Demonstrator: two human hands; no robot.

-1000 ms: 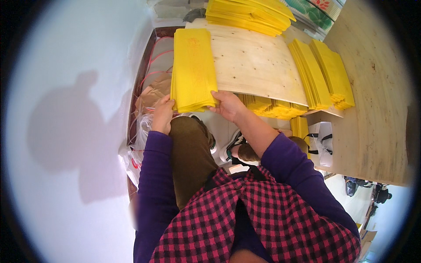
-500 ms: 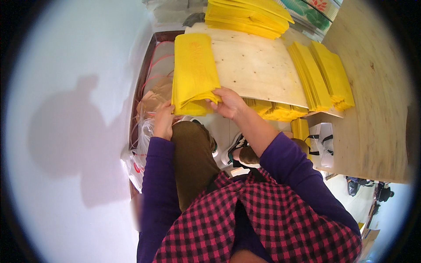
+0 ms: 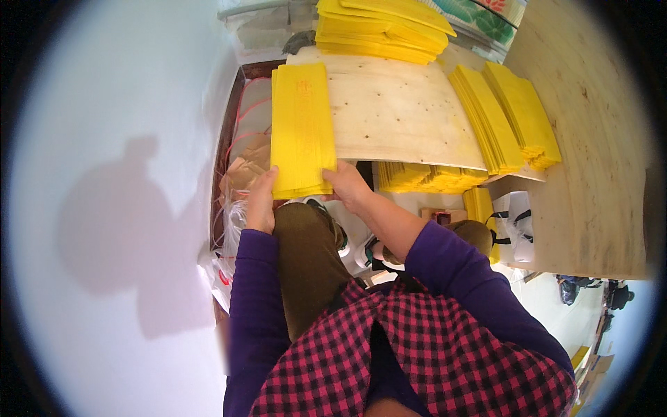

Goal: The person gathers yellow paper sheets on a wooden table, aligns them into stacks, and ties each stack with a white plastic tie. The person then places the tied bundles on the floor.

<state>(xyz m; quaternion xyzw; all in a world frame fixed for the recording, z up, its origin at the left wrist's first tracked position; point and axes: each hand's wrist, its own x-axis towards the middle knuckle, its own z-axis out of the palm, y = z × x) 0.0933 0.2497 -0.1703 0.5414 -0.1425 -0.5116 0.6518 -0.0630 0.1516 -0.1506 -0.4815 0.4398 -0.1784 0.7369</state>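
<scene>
A long, narrow stack of yellow sheets (image 3: 301,128) with faint red print lies over the left end of the wooden board (image 3: 403,111). Its near end sticks out past the board toward my lap. My left hand (image 3: 262,201) grips the near left corner, thumb upright along the side. At the near right corner, my right hand (image 3: 347,186) pinches the stack, thumb on top and fingers underneath. The sheets lie flat and their edges look nearly even. Whether they are paper or cloth I cannot tell.
A tall yellow pile (image 3: 382,31) sits at the board's far edge, and more yellow bundles (image 3: 486,125) stand at its right. Further yellow stacks (image 3: 424,177) show under the board. A plywood panel (image 3: 590,139) rises on the right; a white wall (image 3: 125,83) is on the left.
The stack's near end has come closer to me and its curled, loose corner now lies flat. Both hands have moved toward me, still on its near corners.
</scene>
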